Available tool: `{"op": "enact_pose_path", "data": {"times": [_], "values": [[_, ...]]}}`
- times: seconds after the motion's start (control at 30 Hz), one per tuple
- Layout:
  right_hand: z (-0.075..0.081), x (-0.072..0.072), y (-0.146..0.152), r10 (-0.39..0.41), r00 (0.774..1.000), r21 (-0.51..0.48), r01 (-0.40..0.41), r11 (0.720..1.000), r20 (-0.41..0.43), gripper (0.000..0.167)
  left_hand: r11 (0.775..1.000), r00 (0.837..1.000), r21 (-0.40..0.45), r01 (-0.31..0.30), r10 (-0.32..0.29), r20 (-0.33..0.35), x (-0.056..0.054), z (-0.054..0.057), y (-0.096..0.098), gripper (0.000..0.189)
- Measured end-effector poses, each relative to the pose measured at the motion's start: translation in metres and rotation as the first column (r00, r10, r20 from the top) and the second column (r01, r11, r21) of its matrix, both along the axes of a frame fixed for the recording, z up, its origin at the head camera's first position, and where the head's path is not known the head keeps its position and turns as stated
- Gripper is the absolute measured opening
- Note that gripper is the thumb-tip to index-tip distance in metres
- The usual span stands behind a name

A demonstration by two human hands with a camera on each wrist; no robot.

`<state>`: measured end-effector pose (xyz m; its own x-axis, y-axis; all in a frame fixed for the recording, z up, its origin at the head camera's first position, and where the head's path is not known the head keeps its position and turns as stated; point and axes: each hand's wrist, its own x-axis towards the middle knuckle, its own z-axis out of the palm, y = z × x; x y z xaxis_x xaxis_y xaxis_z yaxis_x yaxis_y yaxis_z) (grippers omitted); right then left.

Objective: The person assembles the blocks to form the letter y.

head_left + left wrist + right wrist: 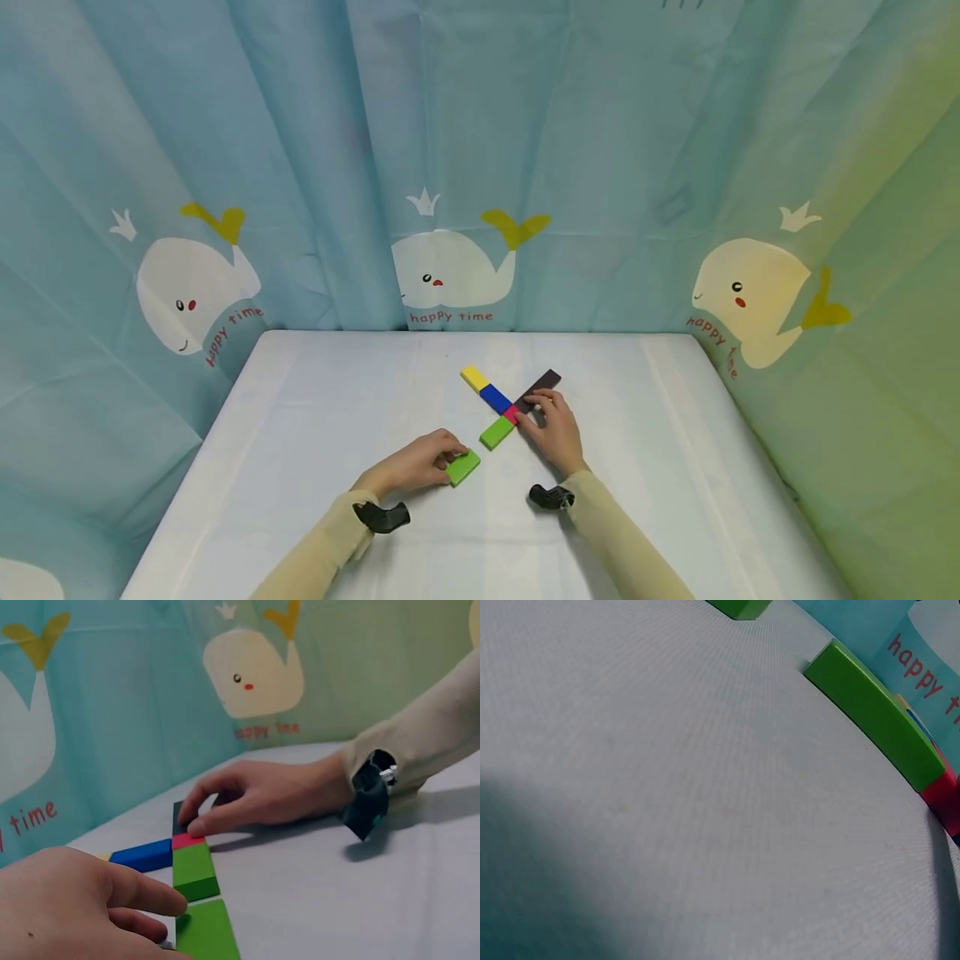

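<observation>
In the head view my left hand [416,463] pinches a flat green block [463,468] by its edges, thumb on the near side and fingers on the far side. My right hand [557,429] arches over the row's near end of the black block [546,382], fingertips on it. Its thumb tip lies at the small red block [512,414]. A second green block [497,432] adjoins the red one, with the held block just off its near end in the left wrist view. Blue [494,398] and yellow [473,377] blocks run from the red one toward the far left.
A white-covered table [300,400] lies beneath the blocks. Behind it and at the sides hang blue-green curtains [622,167] printed with white whales. Dark wrist-worn devices [382,517] sit on both sleeves.
</observation>
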<state>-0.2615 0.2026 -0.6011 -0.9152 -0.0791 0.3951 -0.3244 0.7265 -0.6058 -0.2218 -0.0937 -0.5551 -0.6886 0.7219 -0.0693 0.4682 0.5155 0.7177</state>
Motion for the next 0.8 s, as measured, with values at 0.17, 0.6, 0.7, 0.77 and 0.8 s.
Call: {"op": "enact_pose_path", "data": {"times": [0.17, 0.6, 0.7, 0.77, 0.8], "values": [[0.0, 0.0, 0.0, -0.005, 1.0, 0.002, 0.005, 1.0, -0.009, 0.035, 1.0, 1.0, 0.0, -0.014, 0.014, 0.003, -0.002, 0.001, 0.002, 0.041], [0.0, -0.001, -0.001, -0.013, 1.0, -0.002, 0.013, 1.0, -0.011, 0.036, 0.999, 1.0, 0.048, -0.02, 0.021, -0.014, -0.008, -0.003, 0.007, 0.04], [0.0, 0.0, -0.001, -0.011, 1.0, -0.004, 0.011, 1.0, -0.007, 0.036, 0.999, 1.0, 0.046, -0.026, 0.027, -0.013, -0.009, -0.004, 0.009, 0.04], [-0.001, -0.001, 0.0, -0.01, 1.0, -0.005, 0.01, 1.0, -0.005, 0.036, 0.999, 0.999, 0.045, -0.031, 0.031, -0.009, -0.01, -0.004, 0.01, 0.04], [-0.001, -0.001, 0.0, -0.01, 1.0, -0.003, 0.01, 1.0, -0.004, 0.036, 0.999, 0.999, 0.044, -0.032, 0.032, -0.009, -0.01, -0.004, 0.011, 0.04]]}}
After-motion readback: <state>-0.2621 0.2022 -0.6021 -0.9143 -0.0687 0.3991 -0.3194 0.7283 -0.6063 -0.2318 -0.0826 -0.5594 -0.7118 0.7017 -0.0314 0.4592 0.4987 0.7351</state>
